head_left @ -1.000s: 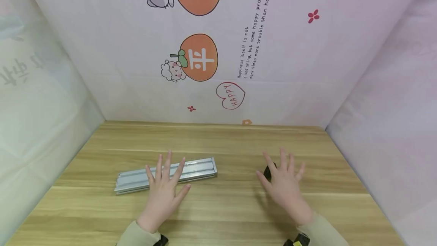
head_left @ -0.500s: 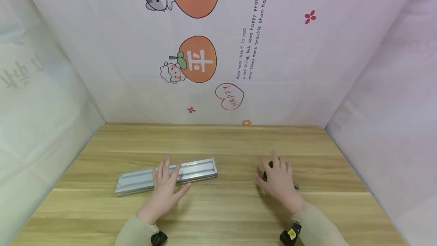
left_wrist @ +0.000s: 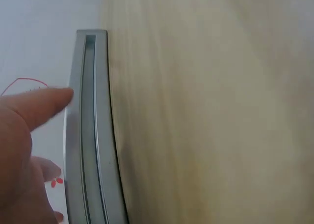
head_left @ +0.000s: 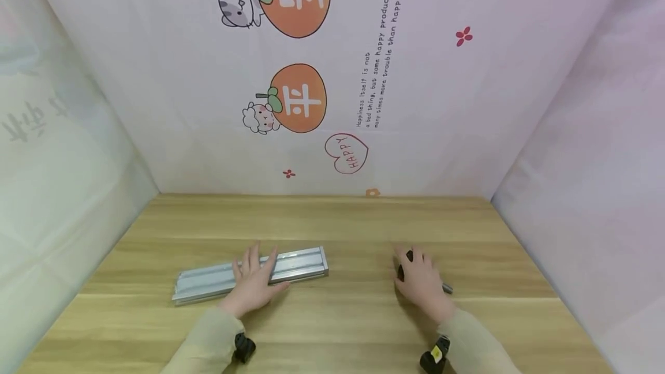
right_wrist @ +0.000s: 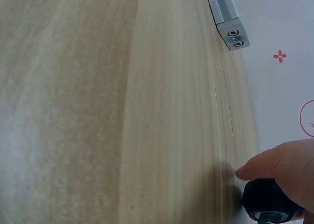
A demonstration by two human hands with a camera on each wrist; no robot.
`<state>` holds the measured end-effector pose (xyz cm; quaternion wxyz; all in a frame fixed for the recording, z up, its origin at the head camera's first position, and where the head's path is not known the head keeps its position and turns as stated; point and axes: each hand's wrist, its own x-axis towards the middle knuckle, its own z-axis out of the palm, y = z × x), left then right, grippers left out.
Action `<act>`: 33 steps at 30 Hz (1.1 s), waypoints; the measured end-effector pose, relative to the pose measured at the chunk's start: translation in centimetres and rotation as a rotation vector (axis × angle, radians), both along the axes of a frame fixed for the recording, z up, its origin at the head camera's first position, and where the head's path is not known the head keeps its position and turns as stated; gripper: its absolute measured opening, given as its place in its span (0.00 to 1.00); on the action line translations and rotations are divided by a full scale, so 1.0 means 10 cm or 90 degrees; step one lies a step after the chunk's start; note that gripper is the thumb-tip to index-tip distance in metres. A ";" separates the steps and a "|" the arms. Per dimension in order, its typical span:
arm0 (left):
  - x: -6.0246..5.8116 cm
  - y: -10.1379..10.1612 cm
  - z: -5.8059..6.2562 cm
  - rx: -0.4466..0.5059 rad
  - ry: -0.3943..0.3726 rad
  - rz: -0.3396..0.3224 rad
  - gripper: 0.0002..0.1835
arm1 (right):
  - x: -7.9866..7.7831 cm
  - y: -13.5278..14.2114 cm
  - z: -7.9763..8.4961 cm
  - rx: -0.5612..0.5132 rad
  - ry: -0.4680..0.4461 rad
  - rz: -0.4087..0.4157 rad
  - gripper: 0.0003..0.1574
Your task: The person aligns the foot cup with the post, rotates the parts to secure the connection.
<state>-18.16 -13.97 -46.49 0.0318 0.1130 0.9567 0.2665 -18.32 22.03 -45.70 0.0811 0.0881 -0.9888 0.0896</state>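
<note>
A silver aluminium profile (head_left: 303,264) with lengthwise grooves lies at a slight slant on the wooden table, left of centre. My left hand (head_left: 253,288) reaches over its middle, fingers spread and mostly straight across the top. In the left wrist view the thumb (left_wrist: 54,100) points at the grooved side, its tip right at the edge. On the right, my right hand (head_left: 421,281) curls over a screwdriver with a black handle (right_wrist: 267,199). The thumb lies along the handle in the right wrist view. Its grey shaft (head_left: 447,288) sticks out past the hand; the palm hides the part between.
A printed white cloth (head_left: 415,149) stands upright behind the table (head_left: 358,328), with more cloth on both sides. In the right wrist view, the profile's end plate (right_wrist: 236,37) shows round screw holes. Each wrist wears a small black camera (head_left: 243,348).
Both hands have come down, the left onto the profile and the right onto the screwdriver. The right fingers went from spread to curled. The head view has tilted slightly upward.
</note>
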 end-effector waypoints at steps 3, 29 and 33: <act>-0.04 -0.01 0.02 -0.012 -0.012 0.018 0.44 | -0.02 0.01 0.01 -0.014 -0.001 0.002 0.36; -0.08 -0.06 -0.01 -0.081 0.039 -0.012 0.36 | 0.12 -0.13 0.17 0.001 0.220 0.160 0.38; -0.09 -0.07 -0.04 -0.080 0.047 -0.020 0.35 | 0.19 -0.17 0.23 -0.065 0.275 0.198 0.40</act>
